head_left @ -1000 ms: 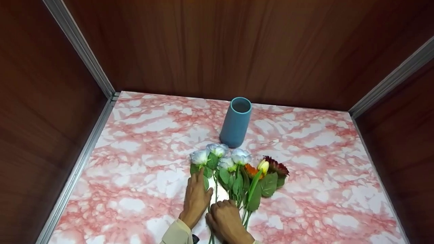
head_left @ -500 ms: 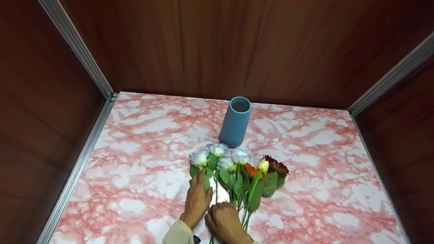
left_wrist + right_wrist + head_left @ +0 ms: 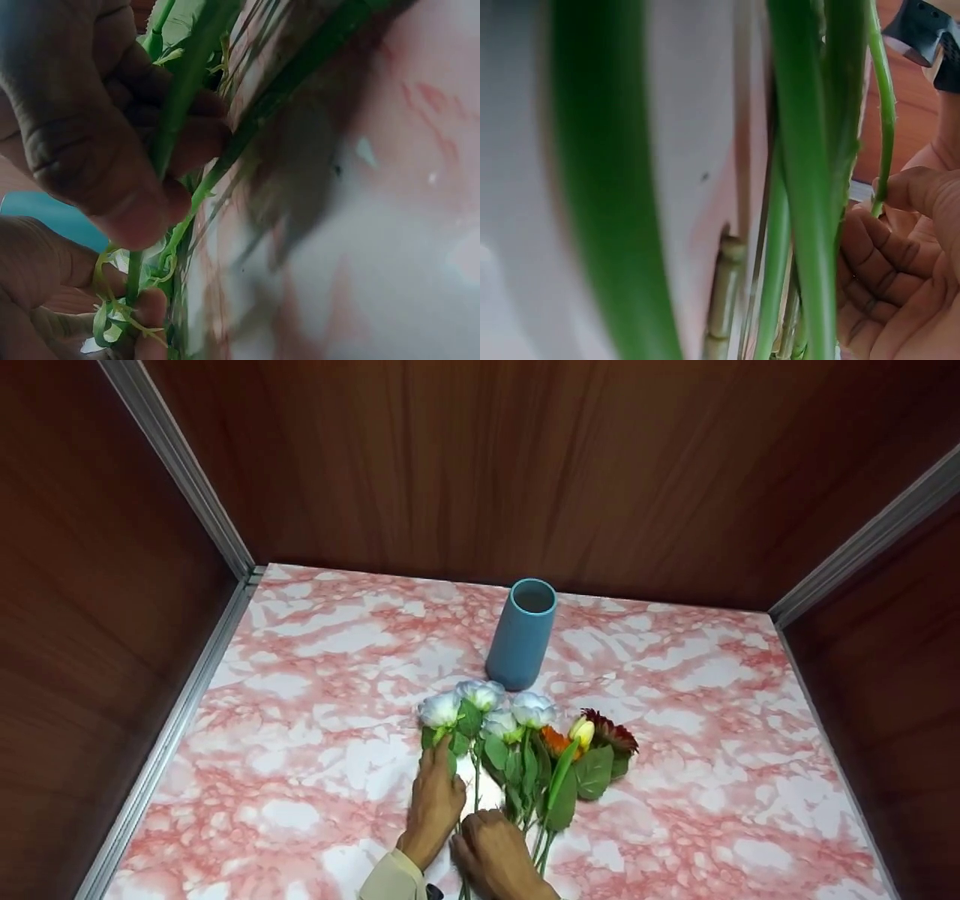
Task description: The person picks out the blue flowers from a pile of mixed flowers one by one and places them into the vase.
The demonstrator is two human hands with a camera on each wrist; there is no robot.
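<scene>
Artificial flowers lie side by side in front of a blue vase [image 3: 521, 641], their stems toward me. My left hand [image 3: 433, 806] pinches the green stem [image 3: 886, 112] of the leftmost pale blue-white flower [image 3: 439, 710], between thumb and fingers just below the bloom. Lower down, my right hand [image 3: 496, 847] pinches the same flower's stem [image 3: 184, 94], as the left wrist view shows. Beside it lie more pale flowers [image 3: 533, 709], an orange flower [image 3: 555, 740], a yellow tulip [image 3: 582, 732] and a dark red flower [image 3: 611, 733]. My right hand hides part of the stems.
The upright vase stands behind the blooms on a pink-and-white marbled table [image 3: 300, 780]. Brown wood-grain panels [image 3: 465, 472] close off the back and both sides, with metal rails [image 3: 180, 472] at the corners. A dark watch [image 3: 922, 34] sits on my left wrist.
Both hands keep their hold on the stem almost in place. My right hand has shifted very slightly toward me; the flowers and vase stay where they were.
</scene>
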